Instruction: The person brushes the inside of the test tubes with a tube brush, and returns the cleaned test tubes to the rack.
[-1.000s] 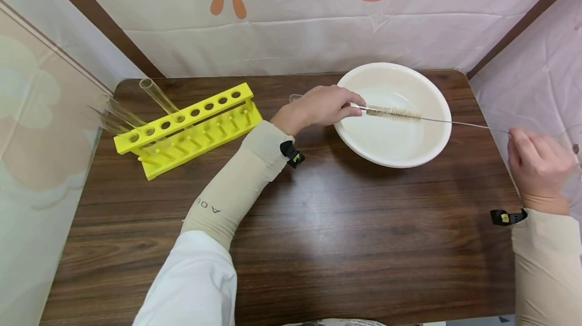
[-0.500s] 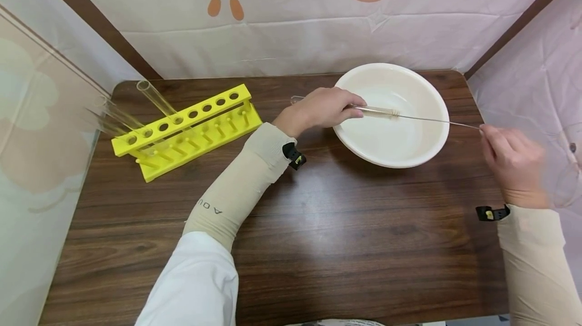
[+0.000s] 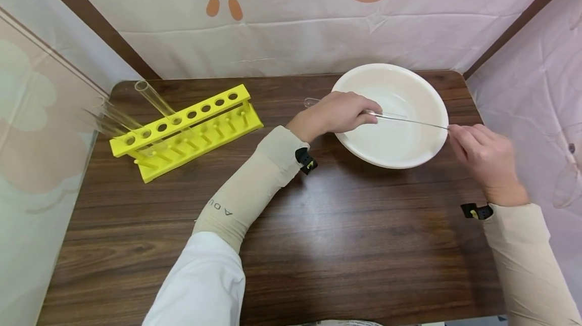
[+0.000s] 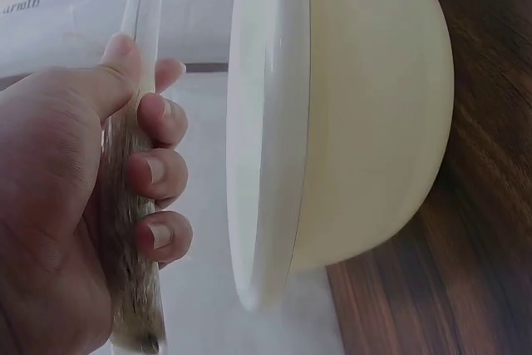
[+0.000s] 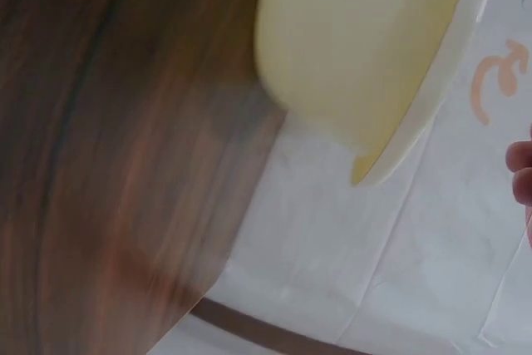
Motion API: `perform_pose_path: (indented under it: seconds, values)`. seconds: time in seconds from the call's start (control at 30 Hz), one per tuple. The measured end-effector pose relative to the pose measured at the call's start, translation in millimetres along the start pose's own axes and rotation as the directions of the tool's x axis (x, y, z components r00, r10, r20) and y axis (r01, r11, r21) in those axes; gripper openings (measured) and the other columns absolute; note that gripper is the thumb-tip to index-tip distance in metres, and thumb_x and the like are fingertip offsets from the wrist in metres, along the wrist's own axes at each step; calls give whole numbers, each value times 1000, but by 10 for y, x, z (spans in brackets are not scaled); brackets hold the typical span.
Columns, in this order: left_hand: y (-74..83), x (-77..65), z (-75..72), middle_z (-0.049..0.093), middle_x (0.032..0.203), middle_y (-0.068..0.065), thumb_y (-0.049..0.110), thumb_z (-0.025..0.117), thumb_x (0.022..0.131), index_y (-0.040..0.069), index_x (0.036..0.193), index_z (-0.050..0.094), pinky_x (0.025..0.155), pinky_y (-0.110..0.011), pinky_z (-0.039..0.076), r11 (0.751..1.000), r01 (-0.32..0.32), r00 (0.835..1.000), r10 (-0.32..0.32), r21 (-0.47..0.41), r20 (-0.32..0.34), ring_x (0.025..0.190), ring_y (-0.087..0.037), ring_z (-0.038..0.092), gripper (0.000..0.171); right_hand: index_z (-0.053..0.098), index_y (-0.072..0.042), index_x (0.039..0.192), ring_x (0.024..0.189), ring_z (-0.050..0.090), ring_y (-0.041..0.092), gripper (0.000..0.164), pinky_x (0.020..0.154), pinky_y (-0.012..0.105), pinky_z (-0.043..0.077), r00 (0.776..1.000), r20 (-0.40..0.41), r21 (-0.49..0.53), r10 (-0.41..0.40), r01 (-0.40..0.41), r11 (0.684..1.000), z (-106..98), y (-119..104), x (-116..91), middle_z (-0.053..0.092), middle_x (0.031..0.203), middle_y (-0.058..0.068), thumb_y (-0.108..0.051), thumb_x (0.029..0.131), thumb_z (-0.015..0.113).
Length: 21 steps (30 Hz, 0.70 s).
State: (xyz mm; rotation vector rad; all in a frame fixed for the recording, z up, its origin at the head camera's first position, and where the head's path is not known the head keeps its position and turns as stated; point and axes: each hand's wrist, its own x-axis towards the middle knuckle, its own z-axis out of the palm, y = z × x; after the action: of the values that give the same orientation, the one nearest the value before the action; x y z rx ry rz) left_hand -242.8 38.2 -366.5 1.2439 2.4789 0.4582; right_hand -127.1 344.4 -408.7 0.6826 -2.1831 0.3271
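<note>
My left hand (image 3: 347, 112) grips a clear glass test tube (image 4: 147, 18) over the left side of the white basin (image 3: 423, 91). In the left wrist view, the bristles of a test tube brush (image 4: 130, 230) sit inside the tube, behind my curled fingers. The tube's rounded end shows left of the hand in the head view. At the basin's right rim, my right hand (image 3: 484, 156) pinches the brush's thin wire handle (image 3: 416, 122), which runs into the tube's mouth. Only some fingertips (image 5: 522, 176) of that hand show at the right wrist view's edge.
On the left of the brown wooden table (image 3: 354, 245) stands a yellow test tube rack (image 3: 175, 164). Several clear test tubes (image 3: 154, 97) lean leftward in its holes. Printed curtains (image 3: 282, 38) hang behind the table and along its sides.
My right hand has moved left, pushing the brush deeper; the bristles, earlier partly outside the tube's mouth, are now inside. My left hand with the tube has shifted slightly right.
</note>
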Motion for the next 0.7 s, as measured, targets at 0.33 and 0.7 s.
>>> perform_pose_path:
  seconds: [0.33, 0.7]
  values:
    - [44, 25, 46, 64, 130, 17, 45, 48, 107, 32, 143, 58, 93, -32, 45, 999, 22, 1000, -22, 23, 9, 112, -4, 60, 39, 71, 6, 98, 61, 63, 37, 20, 50, 52, 50, 993, 94, 31, -67, 64, 997, 93, -52, 74, 68, 78, 21, -7, 100, 56]
    - [25, 7, -22, 64, 132, 17, 45, 50, 107, 32, 142, 60, 91, -30, 46, 999, 11, 999, -9, 45, -45, 111, -2, 59, 39, 70, 2, 94, 55, 49, 12, 5, 52, 21, 39, 829, 433, 338, 354, -513, 789, 60, -117, 217, 67, 72, 8, -2, 95, 67]
